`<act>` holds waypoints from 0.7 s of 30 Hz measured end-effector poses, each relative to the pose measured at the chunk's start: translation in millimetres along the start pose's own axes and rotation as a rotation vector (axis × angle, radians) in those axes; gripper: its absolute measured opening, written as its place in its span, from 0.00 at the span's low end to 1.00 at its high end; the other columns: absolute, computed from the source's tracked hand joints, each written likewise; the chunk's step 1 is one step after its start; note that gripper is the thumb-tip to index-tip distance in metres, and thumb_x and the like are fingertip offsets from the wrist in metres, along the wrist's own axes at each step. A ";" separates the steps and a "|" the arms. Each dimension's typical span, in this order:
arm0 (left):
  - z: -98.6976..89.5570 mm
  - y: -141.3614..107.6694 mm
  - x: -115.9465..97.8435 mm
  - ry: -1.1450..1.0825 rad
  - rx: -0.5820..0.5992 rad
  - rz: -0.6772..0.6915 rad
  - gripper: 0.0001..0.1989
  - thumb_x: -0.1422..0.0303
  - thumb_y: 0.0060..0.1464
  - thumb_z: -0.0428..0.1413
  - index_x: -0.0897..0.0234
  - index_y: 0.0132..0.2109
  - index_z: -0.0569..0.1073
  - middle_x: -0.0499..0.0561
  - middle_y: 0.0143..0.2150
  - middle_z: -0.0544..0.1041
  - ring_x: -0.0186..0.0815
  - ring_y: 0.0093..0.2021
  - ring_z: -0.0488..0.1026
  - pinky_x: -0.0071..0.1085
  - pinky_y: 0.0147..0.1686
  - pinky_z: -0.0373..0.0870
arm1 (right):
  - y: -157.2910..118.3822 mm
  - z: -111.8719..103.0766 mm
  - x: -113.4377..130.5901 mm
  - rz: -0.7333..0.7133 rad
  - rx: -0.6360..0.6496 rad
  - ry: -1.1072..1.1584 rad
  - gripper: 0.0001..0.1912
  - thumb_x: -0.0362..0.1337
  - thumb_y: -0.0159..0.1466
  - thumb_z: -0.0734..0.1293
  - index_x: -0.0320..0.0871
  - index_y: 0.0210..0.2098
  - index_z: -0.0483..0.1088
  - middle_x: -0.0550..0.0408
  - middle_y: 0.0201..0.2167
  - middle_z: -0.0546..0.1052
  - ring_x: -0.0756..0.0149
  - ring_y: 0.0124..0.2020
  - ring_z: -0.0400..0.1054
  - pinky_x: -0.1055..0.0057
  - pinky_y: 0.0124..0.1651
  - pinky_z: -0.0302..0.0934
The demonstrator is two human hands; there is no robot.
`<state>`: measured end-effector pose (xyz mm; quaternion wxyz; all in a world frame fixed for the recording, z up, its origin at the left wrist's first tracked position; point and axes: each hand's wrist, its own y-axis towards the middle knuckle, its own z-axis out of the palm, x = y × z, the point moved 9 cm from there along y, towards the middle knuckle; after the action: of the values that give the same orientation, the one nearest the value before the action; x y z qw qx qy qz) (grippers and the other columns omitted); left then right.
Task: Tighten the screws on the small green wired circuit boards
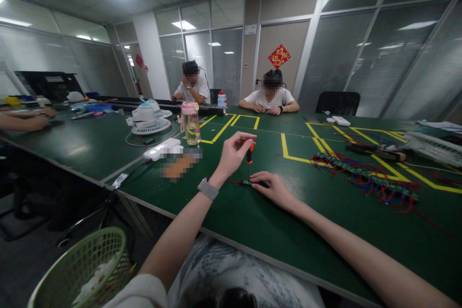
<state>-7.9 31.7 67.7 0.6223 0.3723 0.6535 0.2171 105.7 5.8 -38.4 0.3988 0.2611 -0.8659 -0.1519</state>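
Left hand point(234, 154) is pinching the plastic orange-and-black screwdriver point(250, 154) up top, thin shaft pretty much upright over a skinny green circuit board point(246, 183) on the smooth green table point(216, 207). Right hand's point(274, 190) fingers, kinda close together, steady the board's right end.

Between the person's two hands and the long row of small green circuit boards with tangled red and blue wires point(364, 178), the dark green tabletop point(310, 187) lies open, as does the stretch beyond the hands towards the yellow tape outlines point(285, 147). On the left, the clear bottle with a pink lid point(192, 127), the white power strip point(163, 149) and the white round-based fans point(150, 118) stand in the way.
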 end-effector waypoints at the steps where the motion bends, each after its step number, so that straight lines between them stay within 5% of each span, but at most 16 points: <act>1: 0.4 0.5 -1.7 0.031 -0.005 0.011 0.09 0.67 0.56 0.53 0.68 0.39 0.74 0.53 0.37 0.75 0.32 0.37 0.74 0.29 0.38 0.72 | -0.2 -0.4 0.5 -0.001 -0.005 0.001 0.08 0.36 0.59 0.66 0.42 0.36 0.77 0.48 0.39 0.78 0.61 0.42 0.73 0.59 0.48 0.66; 5: 5.6 8.0 -11.8 0.179 0.040 0.064 0.09 0.64 0.53 0.57 0.65 0.37 0.76 0.52 0.38 0.75 0.33 0.39 0.73 0.29 0.39 0.71 | -1.1 -1.5 3.0 -0.003 -0.016 -0.002 0.08 0.35 0.59 0.66 0.42 0.36 0.77 0.49 0.39 0.78 0.61 0.41 0.73 0.60 0.48 0.67; 10: 28.4 15.9 -19.4 0.127 0.446 -0.001 0.14 0.65 0.61 0.46 0.59 0.47 0.75 0.54 0.56 0.70 0.39 0.57 0.66 0.37 0.52 0.67 | -1.0 -1.5 3.9 0.013 -0.012 -0.016 0.07 0.33 0.59 0.67 0.42 0.36 0.77 0.50 0.40 0.78 0.62 0.42 0.73 0.60 0.48 0.67; 12: 34.2 11.7 -21.3 -0.001 0.550 -0.053 0.14 0.67 0.61 0.48 0.60 0.49 0.74 0.55 0.56 0.71 0.40 0.56 0.68 0.38 0.52 0.67 | -1.1 -1.9 4.4 0.017 -0.015 -0.022 0.07 0.33 0.58 0.67 0.42 0.36 0.77 0.50 0.40 0.78 0.62 0.42 0.73 0.60 0.49 0.66; 21: 24.4 0.9 6.8 -0.383 0.270 -0.238 0.12 0.68 0.49 0.60 0.67 0.42 0.76 0.55 0.38 0.78 0.33 0.35 0.75 0.30 0.37 0.70 | -1.7 -0.5 2.0 0.009 -0.008 0.008 0.08 0.33 0.59 0.67 0.42 0.37 0.77 0.50 0.40 0.78 0.62 0.43 0.72 0.60 0.50 0.65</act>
<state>16.5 33.0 60.7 0.7006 0.4066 0.5860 -0.0212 105.6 3.2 -37.7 0.4042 0.2561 -0.8647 -0.1527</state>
